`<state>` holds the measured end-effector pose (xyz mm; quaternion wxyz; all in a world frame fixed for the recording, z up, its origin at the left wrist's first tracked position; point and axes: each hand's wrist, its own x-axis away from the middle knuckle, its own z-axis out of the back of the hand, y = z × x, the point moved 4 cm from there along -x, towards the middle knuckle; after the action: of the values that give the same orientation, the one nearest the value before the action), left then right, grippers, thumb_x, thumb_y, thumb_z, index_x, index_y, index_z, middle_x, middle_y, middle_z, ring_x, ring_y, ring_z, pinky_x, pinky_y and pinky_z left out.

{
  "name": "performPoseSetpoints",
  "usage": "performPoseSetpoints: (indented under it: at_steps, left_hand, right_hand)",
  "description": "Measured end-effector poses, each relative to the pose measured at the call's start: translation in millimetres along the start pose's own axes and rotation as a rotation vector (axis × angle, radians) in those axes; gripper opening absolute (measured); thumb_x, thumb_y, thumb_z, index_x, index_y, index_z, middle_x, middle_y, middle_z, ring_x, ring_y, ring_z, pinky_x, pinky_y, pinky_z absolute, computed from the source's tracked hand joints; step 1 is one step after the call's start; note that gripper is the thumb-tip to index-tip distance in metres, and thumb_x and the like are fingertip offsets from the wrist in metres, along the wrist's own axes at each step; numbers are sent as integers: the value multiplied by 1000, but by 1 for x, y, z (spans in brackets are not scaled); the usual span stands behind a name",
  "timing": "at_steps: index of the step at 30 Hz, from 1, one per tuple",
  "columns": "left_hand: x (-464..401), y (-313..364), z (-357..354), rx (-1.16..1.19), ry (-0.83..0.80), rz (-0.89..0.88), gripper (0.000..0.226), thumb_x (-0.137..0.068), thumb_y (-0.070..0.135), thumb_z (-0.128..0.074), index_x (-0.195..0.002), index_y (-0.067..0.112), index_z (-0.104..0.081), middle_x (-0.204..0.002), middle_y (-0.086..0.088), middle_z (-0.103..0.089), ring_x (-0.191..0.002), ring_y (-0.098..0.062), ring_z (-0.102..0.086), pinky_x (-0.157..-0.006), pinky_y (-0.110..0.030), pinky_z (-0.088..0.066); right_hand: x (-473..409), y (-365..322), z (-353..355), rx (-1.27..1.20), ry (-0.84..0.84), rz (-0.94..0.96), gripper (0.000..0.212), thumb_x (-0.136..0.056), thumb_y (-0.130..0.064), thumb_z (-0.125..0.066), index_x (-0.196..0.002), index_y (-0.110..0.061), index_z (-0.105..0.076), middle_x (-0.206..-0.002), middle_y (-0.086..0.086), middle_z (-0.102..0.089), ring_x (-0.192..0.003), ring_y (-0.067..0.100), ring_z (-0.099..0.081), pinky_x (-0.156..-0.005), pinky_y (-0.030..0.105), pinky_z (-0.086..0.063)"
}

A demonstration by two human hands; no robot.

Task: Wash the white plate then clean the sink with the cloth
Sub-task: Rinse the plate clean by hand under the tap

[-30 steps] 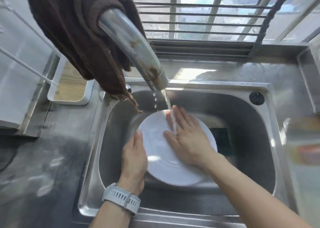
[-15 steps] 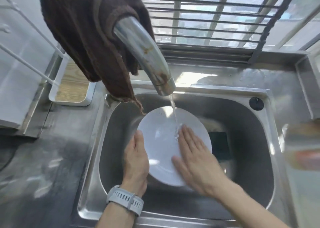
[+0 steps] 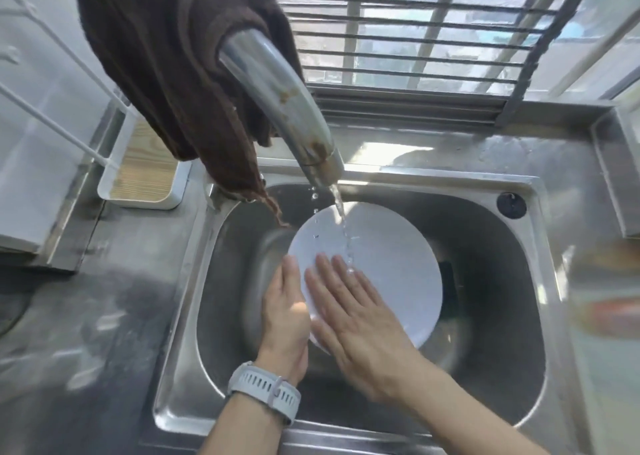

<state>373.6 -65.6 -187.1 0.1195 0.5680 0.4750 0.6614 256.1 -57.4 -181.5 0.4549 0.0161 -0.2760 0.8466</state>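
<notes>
A round white plate (image 3: 388, 264) is held tilted inside the steel sink (image 3: 485, 264) under a thin stream of water from the tap (image 3: 277, 108). My left hand (image 3: 284, 312), with a grey watch on the wrist, grips the plate's left rim. Fingers spread, my right hand (image 3: 356, 323) lies flat on the plate's lower left face. A dark brown cloth (image 3: 166, 56) hangs draped over the tap's neck, above the sink's left corner.
A dark sponge-like block (image 3: 450, 288) lies in the sink behind the plate's right edge. A white tray with a wooden base (image 3: 145, 170) sits on the counter to the left. A black plug (image 3: 511, 205) is on the sink's right rim. A barred window runs along the back.
My right hand has slid from the plate's middle down to its lower left, next to my left hand. The plate has tilted and shifted slightly right.
</notes>
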Motion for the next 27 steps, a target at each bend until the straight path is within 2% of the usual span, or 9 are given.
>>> performPoseSetpoints:
  at_steps: [4, 8, 11, 14, 16, 18, 22, 25, 27]
  left_hand:
    - [0, 2, 5, -7, -5, -12, 38, -107, 42, -45, -131, 21, -67, -117, 2, -78, -111, -19, -73, -93, -37, -58]
    - [-1, 13, 6, -48, 7, -9, 39, -103, 49, -47, -127, 26, -68, -115, 1, -78, -107, -22, -75, -94, -44, -60]
    - [-7, 4, -1, -42, 85, 98, 45, -95, 57, -59, -116, 21, -73, -104, 0, -81, -96, -24, -77, -88, -45, -62]
    - [-11, -7, -14, -19, 148, 202, 81, -61, 81, -74, -104, 12, -75, -93, -7, -82, -86, -32, -78, -85, -53, -63]
    - [-17, -15, -20, -7, 160, 225, 101, -39, 90, -76, -101, 10, -74, -91, -11, -81, -84, -36, -78, -83, -56, -63]
    - [-24, -18, -23, -10, 168, 197, 108, -36, 94, -74, -99, 6, -73, -91, -13, -80, -85, -37, -77, -83, -61, -61]
    - [-20, 8, -24, -64, 97, 11, 66, -58, 83, -77, -81, 21, -77, -83, -8, -75, -77, -27, -71, -84, -60, -60]
    - [-8, 34, -13, -191, -9, -165, 34, -92, 53, -66, -92, 22, -79, -87, -4, -80, -79, -24, -76, -73, -43, -64]
    - [-6, 44, 4, -443, -8, -276, 26, -103, 42, -54, -97, 25, -73, -88, 2, -77, -83, -19, -74, -67, -34, -59]
  right_hand:
    - [-46, 50, 28, 124, 128, -123, 62, -104, -52, -8, -159, -28, 9, -166, -6, 17, -152, 14, 21, -125, 38, 7]
    - [20, 73, 27, 139, 251, -306, 65, -105, -51, -18, -161, -20, -5, -168, -2, 11, -154, 18, 15, -126, 44, -3]
    - [56, 64, 39, -256, 416, -380, 74, -101, -33, -51, -161, -21, -8, -168, -10, 7, -152, 0, 5, -123, 20, -8]
    - [66, 68, 65, -420, 618, -484, 78, -94, -18, -63, -159, -20, -19, -161, -12, -22, -143, -15, -16, -110, -2, -10]
    - [68, 74, 78, -546, 673, -493, 69, -96, -15, -62, -156, -25, -29, -153, -13, -42, -136, -6, -41, -109, 6, -30]
    - [70, 80, 85, -679, 679, -491, 52, -98, -16, -58, -146, -32, -43, -134, -11, -64, -119, 7, -62, -98, 27, -51]
    - [62, 98, 70, -899, 661, -626, 17, -102, -16, -54, -108, -29, -62, -94, -6, -77, -90, 15, -73, -77, 29, -58]
    - [41, 104, 40, -1120, 491, -760, 14, -103, -18, -53, -107, -25, -65, -98, -1, -77, -93, 20, -72, -89, 47, -58]
    - [25, 99, 23, -1201, 289, -840, 19, -102, -19, -53, -116, -18, -65, -107, 0, -75, -99, 20, -71, -95, 48, -56]
